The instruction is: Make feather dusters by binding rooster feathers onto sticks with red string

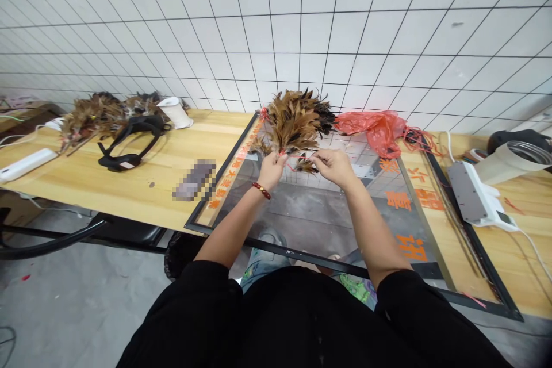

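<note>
My left hand point(273, 169) is closed around the base of a bundle of brown feathers point(290, 129), whose tips fan out away from me. In a pinch, my right hand point(334, 165) holds a red string point(302, 156), which runs across to the base by my left fingers. Beneath the string lies a small tuft of feathers point(305, 164) on the glass panel point(297, 207). More dark feathers point(324, 115) show behind the bundle. What my left palm covers is hidden.
A red plastic bag point(379, 126) and tangled red string point(420, 141) lie right of the feathers. Leftward are a feather pile point(101, 115), a white spool point(175, 112) and a black headset point(131, 141). A white power strip point(478, 195) stands right. The panel's black frame point(297, 256) edges toward me.
</note>
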`<state>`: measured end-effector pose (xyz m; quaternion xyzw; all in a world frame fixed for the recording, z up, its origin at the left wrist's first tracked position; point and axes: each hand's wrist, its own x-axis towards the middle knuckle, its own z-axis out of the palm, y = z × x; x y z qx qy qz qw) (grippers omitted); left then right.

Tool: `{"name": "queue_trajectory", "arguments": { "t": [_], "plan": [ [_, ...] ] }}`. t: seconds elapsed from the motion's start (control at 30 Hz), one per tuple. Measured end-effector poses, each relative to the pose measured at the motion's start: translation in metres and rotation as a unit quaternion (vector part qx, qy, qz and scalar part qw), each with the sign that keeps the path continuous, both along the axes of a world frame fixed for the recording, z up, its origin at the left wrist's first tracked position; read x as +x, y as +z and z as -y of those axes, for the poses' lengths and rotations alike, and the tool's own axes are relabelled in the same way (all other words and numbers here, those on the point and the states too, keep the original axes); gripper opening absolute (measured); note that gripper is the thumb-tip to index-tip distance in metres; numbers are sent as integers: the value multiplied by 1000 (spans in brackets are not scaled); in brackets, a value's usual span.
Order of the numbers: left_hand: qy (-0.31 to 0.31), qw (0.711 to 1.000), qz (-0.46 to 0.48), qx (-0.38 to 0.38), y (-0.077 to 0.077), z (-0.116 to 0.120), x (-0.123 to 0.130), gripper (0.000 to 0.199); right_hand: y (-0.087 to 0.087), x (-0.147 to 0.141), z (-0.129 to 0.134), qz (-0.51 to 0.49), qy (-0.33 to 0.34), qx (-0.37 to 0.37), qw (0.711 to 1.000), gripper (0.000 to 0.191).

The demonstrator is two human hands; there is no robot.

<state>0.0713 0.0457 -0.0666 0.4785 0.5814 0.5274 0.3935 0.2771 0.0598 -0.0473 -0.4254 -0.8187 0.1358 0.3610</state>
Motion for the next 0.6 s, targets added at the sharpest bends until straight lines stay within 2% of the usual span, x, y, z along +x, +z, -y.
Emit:
{"name": "queue_trajectory", "arguments": {
  "t": [0.07,0.13,0.2,0.27,0.37,0.43,0.53,0.6],
  "plan": [
    [15,1000,20,-3,-3,-1,2,31,-1,1,-1,8,-19,5,1000,27],
    [9,992,125,-28,0,-2,2,31,-4,1,-3,1,-23,-14,1000,27],
    [-11,962,269,-41,6,-4,-1,32,-5,1,-4,-22,5,-63,998,28],
    [-38,921,386,-42,13,-6,-8,31,-7,2,-6,-41,62,-128,989,31],
    [-79,875,471,-78,17,-8,-18,29,-15,11,-18,-46,134,-209,968,39],
    [-117,861,479,-130,14,-7,-24,29,-26,16,-30,-49,101,-192,975,37],
    [-186,845,465,-190,6,0,-33,26,-49,12,-49,-38,10,-78,996,25],
    [-231,835,455,-207,2,7,-41,24,-64,0,-58,-14,17,-32,999,26]
  ]
}}
